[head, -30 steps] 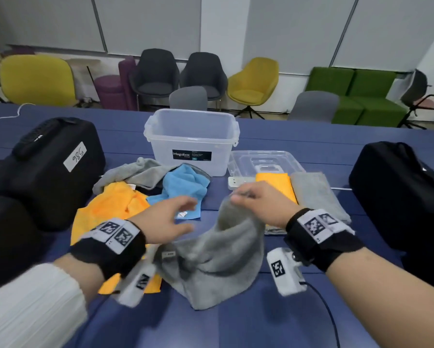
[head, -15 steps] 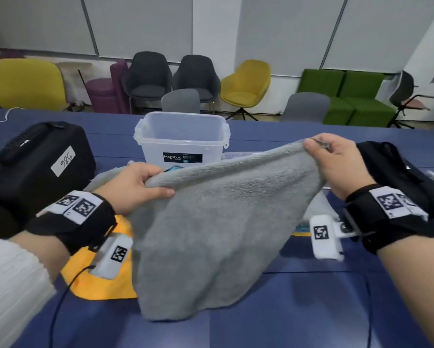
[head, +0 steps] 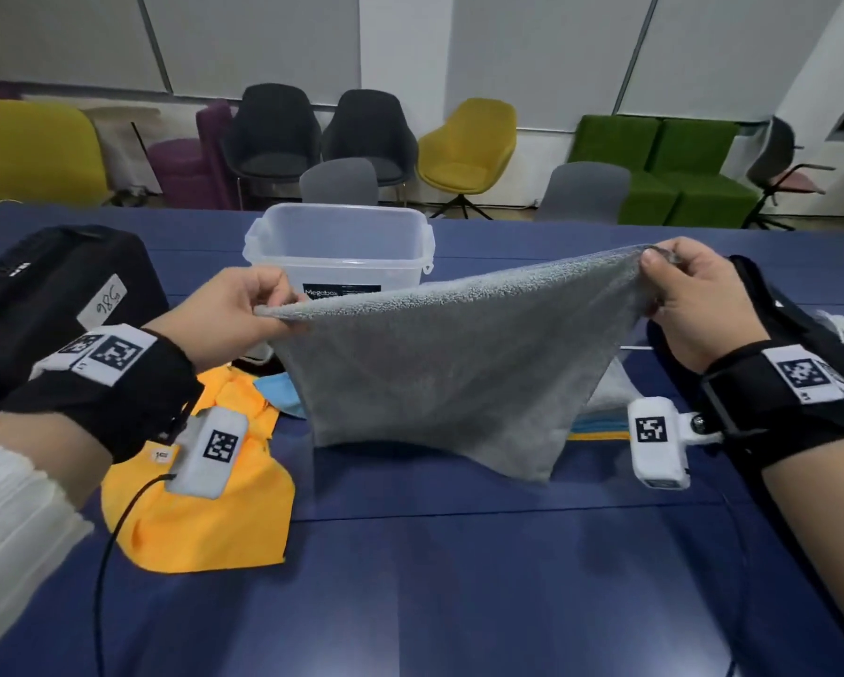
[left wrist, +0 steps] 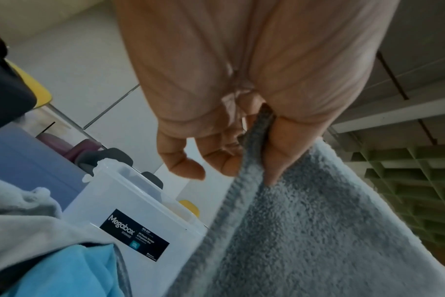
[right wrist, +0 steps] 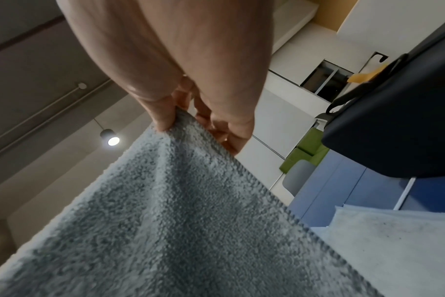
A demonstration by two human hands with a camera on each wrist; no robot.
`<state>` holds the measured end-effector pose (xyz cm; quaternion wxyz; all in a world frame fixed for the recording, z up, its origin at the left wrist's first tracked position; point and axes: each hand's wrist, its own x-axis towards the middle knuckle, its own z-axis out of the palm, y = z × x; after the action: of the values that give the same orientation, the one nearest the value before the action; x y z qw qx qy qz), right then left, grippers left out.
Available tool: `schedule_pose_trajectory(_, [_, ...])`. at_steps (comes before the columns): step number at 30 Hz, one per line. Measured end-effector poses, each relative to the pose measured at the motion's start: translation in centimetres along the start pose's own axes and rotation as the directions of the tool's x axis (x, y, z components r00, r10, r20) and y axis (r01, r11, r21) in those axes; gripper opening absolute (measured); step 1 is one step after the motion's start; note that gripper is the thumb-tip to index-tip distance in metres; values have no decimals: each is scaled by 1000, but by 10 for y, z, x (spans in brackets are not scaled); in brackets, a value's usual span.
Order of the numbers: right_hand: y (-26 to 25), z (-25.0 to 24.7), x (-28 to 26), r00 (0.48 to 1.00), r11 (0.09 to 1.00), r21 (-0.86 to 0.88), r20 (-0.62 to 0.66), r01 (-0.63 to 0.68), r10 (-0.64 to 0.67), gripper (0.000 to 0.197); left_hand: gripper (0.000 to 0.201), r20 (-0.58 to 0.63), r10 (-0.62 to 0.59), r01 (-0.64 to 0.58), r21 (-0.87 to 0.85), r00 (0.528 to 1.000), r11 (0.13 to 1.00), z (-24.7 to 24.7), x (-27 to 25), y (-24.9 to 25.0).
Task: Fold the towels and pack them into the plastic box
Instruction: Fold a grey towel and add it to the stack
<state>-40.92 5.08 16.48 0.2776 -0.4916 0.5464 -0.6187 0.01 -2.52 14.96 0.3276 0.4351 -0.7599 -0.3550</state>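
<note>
A grey towel (head: 439,368) hangs spread in the air above the blue table, its lower edge touching the tabletop. My left hand (head: 244,310) pinches its upper left corner, and my right hand (head: 679,290) pinches its upper right corner. The left wrist view shows the grey towel (left wrist: 305,231) caught between thumb and fingers (left wrist: 280,152). In the right wrist view the grey towel (right wrist: 191,211) hangs from my fingertips (right wrist: 165,118). The clear plastic box (head: 337,246), open and with nothing visible inside, stands behind the towel; the same plastic box (left wrist: 140,211) appears in the left wrist view.
An orange towel (head: 205,510) lies crumpled at the left, with a blue towel (head: 278,388) beside it. Folded towels (head: 605,412) lie partly hidden at the right. Black cases stand at the left (head: 44,295) and right (head: 791,324). Chairs line the far side.
The towel went from a bunched heap on the table to being lifted and stretched out between both hands. The hands moved apart and upward, and the towel now hangs flatter.
</note>
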Motion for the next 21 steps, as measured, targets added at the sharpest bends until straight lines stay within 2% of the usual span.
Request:
schedule_pose_trajectory(3, [8, -3, 5, 1000, 1000, -8, 4, -23, 23, 24, 41, -42, -14, 16, 49, 999, 999, 1, 6, -3])
schedule_pose_trajectory(7, [8, -6, 6, 997, 996, 51, 17, -77, 76, 31, 31, -127, -37, 36, -13, 991, 999, -3, 14, -7])
schedule_pose_trajectory(9, [2, -8, 3, 994, 991, 86, 31, -104, 101, 32, 27, -141, -49, 35, -98, 989, 995, -3, 13, -2])
schedule_pose_trajectory(11, [-5, -12, -1, 985, 981, 105, 79, -160, 152, 31, 18, -102, -40, 7, -299, 994, 954, -3, 5, 9])
schedule_pose_trajectory(12, [-8, -15, -6, 974, 974, 102, 125, -202, 189, 31, 23, -79, -38, 3, -408, 996, 913, -5, 1, 13])
schedule_pose_trajectory(14, [-11, -23, -18, 929, 952, 78, 257, -296, 267, 29, 35, -31, -33, 12, -532, 999, 847, -9, -8, 13])
schedule_pose_trajectory(16, [-9, -33, -35, 859, 913, 70, 373, -403, 350, 23, 45, 41, -40, 55, -525, 998, 849, -7, -21, 9])
schedule_pose_trajectory(18, [-1, -42, -55, 792, 868, 34, 428, -496, 436, 21, 51, 171, -69, 143, -467, 983, 873, 0, -36, 2])
schedule_pose_trajectory(20, [12, -49, -74, 703, 806, -21, 476, -591, 528, 32, 52, 329, -136, 268, -400, 935, 876, 6, -50, -10])
schedule_pose_trajectory(21, [21, -53, -82, 650, 772, -54, 504, -634, 569, 25, 51, 413, -180, 336, -345, 893, 876, 10, -57, -17])
